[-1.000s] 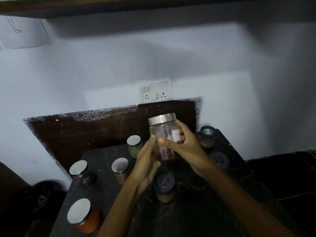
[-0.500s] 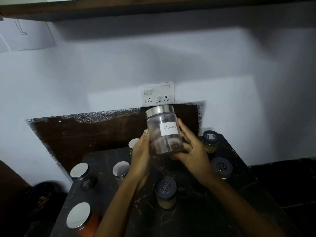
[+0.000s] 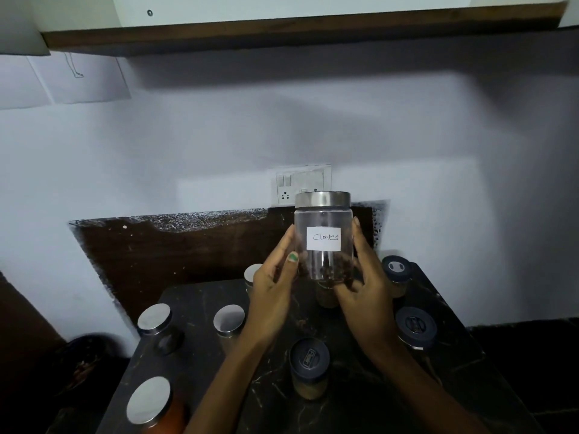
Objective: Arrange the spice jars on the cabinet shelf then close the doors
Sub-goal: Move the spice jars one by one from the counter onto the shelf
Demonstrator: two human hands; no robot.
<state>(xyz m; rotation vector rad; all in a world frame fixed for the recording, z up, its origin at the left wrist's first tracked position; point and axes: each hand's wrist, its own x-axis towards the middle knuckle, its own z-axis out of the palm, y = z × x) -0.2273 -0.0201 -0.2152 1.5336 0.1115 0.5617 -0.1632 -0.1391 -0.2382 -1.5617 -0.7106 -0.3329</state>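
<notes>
Hands: my left hand (image 3: 272,289) and right hand (image 3: 365,286) clasp the cloves jar (image 3: 323,238) above the worktop (image 3: 360,402)
Next: I'd lift it upright, label outward, to the cabinet (image 3: 282,14) overhead

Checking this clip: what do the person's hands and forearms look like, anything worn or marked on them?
Both forearms are bare as far as the frame shows: no sleeves, watch or bracelet visible. The left hand has green polish on its thumbnail. The right hand shows no polish on the fingernail in view. No rings can be made out in the dim light.
</notes>
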